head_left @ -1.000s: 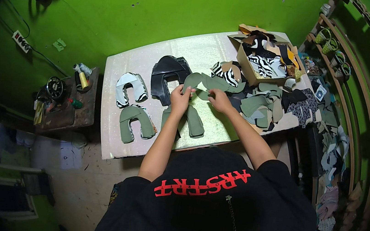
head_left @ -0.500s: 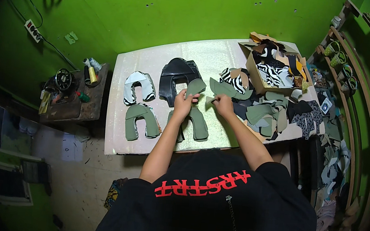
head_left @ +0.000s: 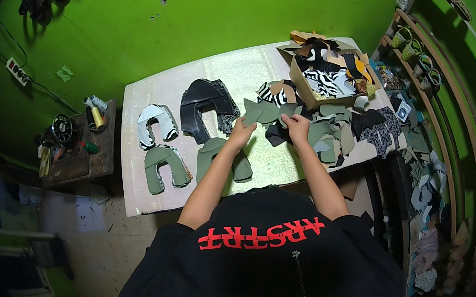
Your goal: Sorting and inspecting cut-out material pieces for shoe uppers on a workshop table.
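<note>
My left hand (head_left: 242, 133) pinches an olive-green cut piece (head_left: 259, 114), which looks like sheet material for shoe uppers. Close by, my right hand (head_left: 297, 128) is closed at the right end of the green material, thumb on top, on another green piece (head_left: 287, 112). The two pieces seem to overlap between my hands; where one ends is hard to see. Left of them lie U-shaped stacks: a black stack (head_left: 200, 103), a white-and-zebra stack (head_left: 150, 119), a green stack (head_left: 157, 161) and another green stack (head_left: 209, 152), partly behind my left forearm.
A cardboard box (head_left: 316, 103) full of scraps stands at the table's far right. Loose green offcuts (head_left: 336, 126) and zebra pieces (head_left: 270, 92) lie near it. A sewing machine (head_left: 62, 129) is on the left, a wooden rack (head_left: 434, 101) with sandals on the right.
My hands have come up to the green pieces, which now lie together between them. My right hand has turned, its thumb now on top. The whole view has shifted and tilted.
</note>
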A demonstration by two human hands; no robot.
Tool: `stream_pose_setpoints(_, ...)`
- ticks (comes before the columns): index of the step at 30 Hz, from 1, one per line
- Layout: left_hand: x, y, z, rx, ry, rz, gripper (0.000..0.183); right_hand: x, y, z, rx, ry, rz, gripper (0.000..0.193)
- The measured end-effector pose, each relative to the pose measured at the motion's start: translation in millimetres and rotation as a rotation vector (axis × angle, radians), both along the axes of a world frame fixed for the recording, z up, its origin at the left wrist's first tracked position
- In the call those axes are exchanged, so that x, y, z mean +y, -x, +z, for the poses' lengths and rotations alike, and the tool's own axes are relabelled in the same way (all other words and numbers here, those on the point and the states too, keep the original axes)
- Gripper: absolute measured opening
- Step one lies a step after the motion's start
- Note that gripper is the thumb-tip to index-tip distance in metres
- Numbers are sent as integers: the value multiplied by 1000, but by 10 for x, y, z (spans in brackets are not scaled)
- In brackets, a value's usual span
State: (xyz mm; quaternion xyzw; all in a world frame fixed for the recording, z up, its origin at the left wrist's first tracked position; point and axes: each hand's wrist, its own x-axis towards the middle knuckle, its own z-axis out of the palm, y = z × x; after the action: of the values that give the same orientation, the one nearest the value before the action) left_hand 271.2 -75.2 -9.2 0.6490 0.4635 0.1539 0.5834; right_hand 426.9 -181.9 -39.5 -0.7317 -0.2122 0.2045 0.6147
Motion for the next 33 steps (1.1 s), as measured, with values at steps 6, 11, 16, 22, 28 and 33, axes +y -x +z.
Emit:
stream_pose_setpoints(6,-47,85,53,-88,228,-348,39,86,367,195,339,-94,212,16)
stream_pose_setpoints(11,6,299,40,-168,29,-279,20,231,644,274,411,-191,313,19)
stream_pose_setpoints(16,130,615,85,-282,82,-175,18,324,813,461,374,48,383,21)
stream_pose_setpoints(22,266,1064,179,-210,-59,-6,13,433,1002,370,333,-75,440,20)
stream_pose_setpoints(28,277,1418,136,-242,-12,76,13,485,1182,213,233,-119,558,20)
stream_pose_setpoints(33,264,1614,1,-219,17,60,18,464,1313,209,-99,31,545,21)
